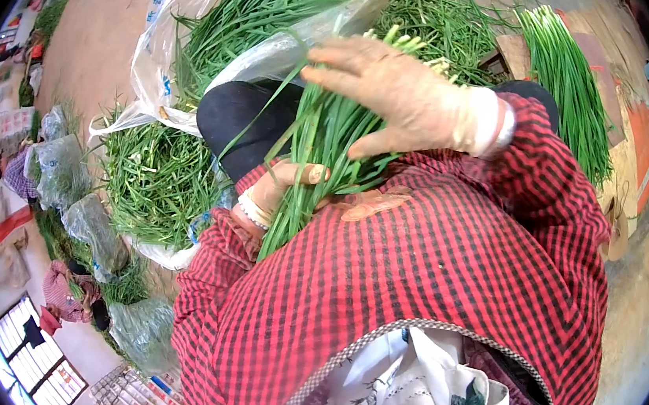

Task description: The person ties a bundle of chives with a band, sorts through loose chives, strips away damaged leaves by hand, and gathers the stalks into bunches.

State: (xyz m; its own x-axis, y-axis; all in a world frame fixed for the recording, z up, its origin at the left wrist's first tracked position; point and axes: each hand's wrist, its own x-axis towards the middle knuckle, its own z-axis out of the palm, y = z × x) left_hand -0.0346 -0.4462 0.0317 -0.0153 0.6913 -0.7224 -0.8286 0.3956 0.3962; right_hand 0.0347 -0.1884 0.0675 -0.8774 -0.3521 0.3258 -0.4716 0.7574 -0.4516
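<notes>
Bunch of long green leaves (334, 128) at mid-view, in front of the wearer's red-and-black checked smock (430, 253); it serves as landmark below. It runs aslant, leaf tips lower down against the smock, paler stalk ends showing beyond the right hand.

Left hand (288, 189), in a cream glove: wrapped round the lower part of the bunch, thumb across the front, fingers clamped on the leaves; most of them hidden behind the greens.

Right hand (407, 93), cream glove too: over the upper part of the bunch, fingers stretched out and thumb well apart from them — not closed on anything. Whether the palm touches the leaves, cannot tell.

Around the bunch: just left of it, a dark-clad knee (241, 127). Beyond it and leftward, a clear plastic bag (158, 43) with blue print, filled with long greens (282, 0). Farther left, a heap of shorter, tangled greens (157, 181). Directly beyond, another loose heap (445, 33). Well to the right, a laid bundle (570, 90), pale ends aligned and pointing away from the wearer. Far left of the bunch — a co-worker (66, 292) in a checked top, among plastic-wrapped greens (96, 234).
</notes>
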